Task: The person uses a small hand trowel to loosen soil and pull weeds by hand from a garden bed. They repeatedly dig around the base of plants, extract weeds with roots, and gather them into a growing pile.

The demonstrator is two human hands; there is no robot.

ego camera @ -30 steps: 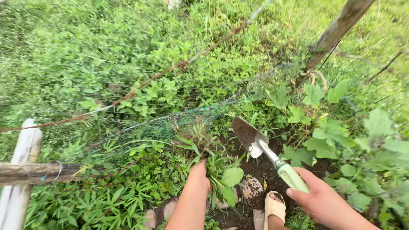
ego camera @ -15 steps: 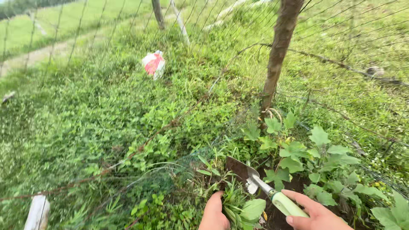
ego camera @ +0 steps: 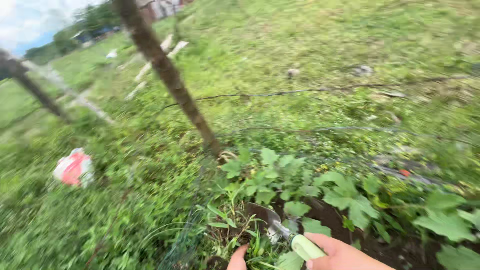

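Observation:
My right hand [ego camera: 345,255] grips the pale green handle of a garden trowel [ego camera: 280,230] at the bottom edge of the view. Its dirty metal blade points up and left into a clump of weeds [ego camera: 235,232]. Only the fingertips of my left hand [ego camera: 237,259] show, down among the same weeds just left of the blade; whether they hold a stem I cannot tell. Dark bare soil [ego camera: 325,212] lies to the right of the trowel under broad-leaved plants [ego camera: 345,195].
A thin wire mesh fence runs across, tied to a leaning wooden post [ego camera: 170,75]. A second post [ego camera: 30,85] stands at the far left. A red and white bag [ego camera: 74,167] lies in the grass. A grassy slope rises beyond the fence.
The view has swung up and to the right, blurring the scene. My hands have dropped to the bottom edge. The trowel stays in my right hand by the weeds.

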